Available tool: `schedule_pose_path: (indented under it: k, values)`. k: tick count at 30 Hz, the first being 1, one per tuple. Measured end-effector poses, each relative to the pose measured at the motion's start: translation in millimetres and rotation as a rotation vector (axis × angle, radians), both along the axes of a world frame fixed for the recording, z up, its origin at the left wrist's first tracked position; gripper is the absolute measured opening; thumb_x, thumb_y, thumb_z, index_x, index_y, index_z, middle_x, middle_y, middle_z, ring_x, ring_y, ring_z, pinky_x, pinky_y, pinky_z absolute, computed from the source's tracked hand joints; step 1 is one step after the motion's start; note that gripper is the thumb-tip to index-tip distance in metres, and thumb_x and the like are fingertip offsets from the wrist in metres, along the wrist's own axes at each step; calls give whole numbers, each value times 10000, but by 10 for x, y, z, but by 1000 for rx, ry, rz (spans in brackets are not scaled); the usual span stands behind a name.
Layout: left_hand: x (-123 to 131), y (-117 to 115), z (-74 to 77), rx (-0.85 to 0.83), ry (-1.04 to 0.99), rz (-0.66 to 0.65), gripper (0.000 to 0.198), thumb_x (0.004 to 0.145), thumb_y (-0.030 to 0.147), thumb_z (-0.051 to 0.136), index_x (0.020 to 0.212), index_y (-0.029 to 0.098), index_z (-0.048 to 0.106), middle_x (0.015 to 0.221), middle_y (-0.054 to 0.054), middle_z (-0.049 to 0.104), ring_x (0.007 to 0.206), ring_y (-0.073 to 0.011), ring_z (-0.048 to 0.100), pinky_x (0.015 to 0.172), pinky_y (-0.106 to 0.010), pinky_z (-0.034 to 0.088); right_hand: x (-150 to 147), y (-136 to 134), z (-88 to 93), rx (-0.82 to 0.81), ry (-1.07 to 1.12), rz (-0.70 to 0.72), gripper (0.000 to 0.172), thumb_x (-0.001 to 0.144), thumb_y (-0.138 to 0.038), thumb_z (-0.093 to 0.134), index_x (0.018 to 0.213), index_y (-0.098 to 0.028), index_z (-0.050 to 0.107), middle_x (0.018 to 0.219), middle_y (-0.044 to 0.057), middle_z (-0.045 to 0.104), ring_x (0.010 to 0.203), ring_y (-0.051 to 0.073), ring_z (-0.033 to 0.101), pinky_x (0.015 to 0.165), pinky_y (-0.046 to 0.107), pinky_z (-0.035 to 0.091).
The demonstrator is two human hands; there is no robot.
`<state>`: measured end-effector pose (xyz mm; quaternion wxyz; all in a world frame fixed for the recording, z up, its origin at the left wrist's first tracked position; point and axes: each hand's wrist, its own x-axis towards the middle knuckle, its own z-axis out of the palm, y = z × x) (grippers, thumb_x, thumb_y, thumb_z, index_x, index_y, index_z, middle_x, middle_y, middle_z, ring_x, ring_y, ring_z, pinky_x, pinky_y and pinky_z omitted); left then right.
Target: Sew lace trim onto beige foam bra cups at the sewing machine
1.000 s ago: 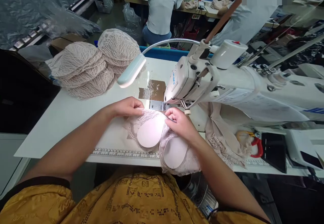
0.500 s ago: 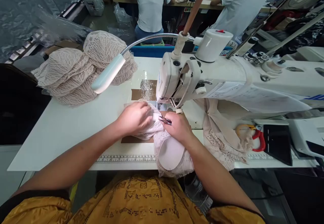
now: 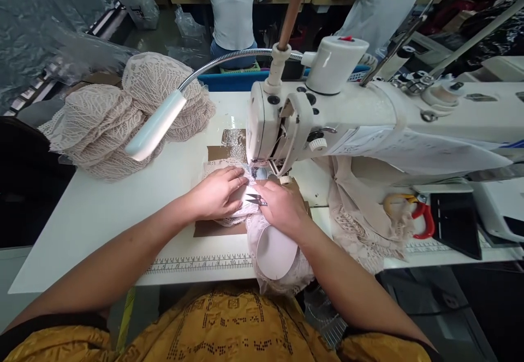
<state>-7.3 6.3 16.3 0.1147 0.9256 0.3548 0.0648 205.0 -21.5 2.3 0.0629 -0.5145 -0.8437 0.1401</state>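
Pale lace fabric [image 3: 235, 217] with a white round cup [image 3: 277, 251] lies at the sewing machine's needle area, the cup part hanging over the table's front edge. My left hand [image 3: 219, 191] rests flat on the lace, fingers slightly apart, left of the needle. Small dark thread snips [image 3: 256, 200] are held in my right hand [image 3: 284, 206], their points toward my left hand, over the lace. The white sewing machine head [image 3: 262, 127] stands just beyond both hands.
Stacked beige lace cups [image 3: 98, 127] sit at the left, under a lamp [image 3: 158, 124] on a bent neck. More beige fabric [image 3: 360, 203], red-and-orange scissors [image 3: 423, 217] and a black tablet [image 3: 456, 223] lie right. Two people work at a table behind.
My left hand has spread its fingers flatter on the lace. The snips now show more of their blades, pointing left. The whole view has shifted slightly.
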Motion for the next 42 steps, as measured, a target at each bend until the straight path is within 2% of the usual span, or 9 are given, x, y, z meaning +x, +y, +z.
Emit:
schedule_pose_path:
  k: [7,13,23,29,32,35,42]
  values:
    - [-43,153,4,-46,92,-99,623,816,357,565,1354,45,541,1461,-217,452,1344,-356,439,1134,-467,366,-7,-20,19,-41,33,-34,311,836,-171,483,1060,-196,697,914,47,676,828,196,610,663,296,394]
    - [-24,222,15,-63,99,-149,661,788,335,560,1376,38,514,1428,-209,489,1321,-332,464,1137,-447,350,-23,-19,41,-51,12,-56,463,831,-180,508,1281,-214,607,1086,61,695,945,220,627,733,304,435]
    - [-18,351,39,-48,128,-210,667,777,324,528,1375,27,507,1423,-206,495,1286,-354,483,1038,-435,423,-58,-1,39,-77,-66,-74,514,839,-197,495,1347,-219,567,1087,76,695,931,226,634,721,309,448]
    - [-59,311,68,-19,162,-184,607,780,241,526,1362,70,532,1410,-181,523,1286,-343,487,1087,-506,358,-35,-6,54,-89,-57,-28,541,824,-185,512,1361,-227,565,1028,67,685,913,218,620,707,298,433]
    - [-47,227,30,23,76,-196,498,846,215,488,1322,92,570,1382,-167,555,1281,-323,497,1100,-524,342,-35,-8,57,-91,-48,-13,539,820,-188,517,1356,-217,572,1010,68,679,896,217,615,711,300,426]
    - [-32,162,-49,45,-24,-193,433,917,266,464,1301,107,586,1345,-164,586,1250,-305,528,1084,-504,377,-42,-6,58,-87,-36,-11,490,824,-178,497,1299,-210,614,967,62,676,867,206,608,702,295,415]
    - [-49,171,-159,76,-67,-180,409,940,299,470,1281,113,600,1342,-160,593,1245,-307,540,1090,-513,374,-69,2,69,-76,-64,-38,482,824,-158,489,1281,-226,626,943,51,680,844,197,610,676,292,400]
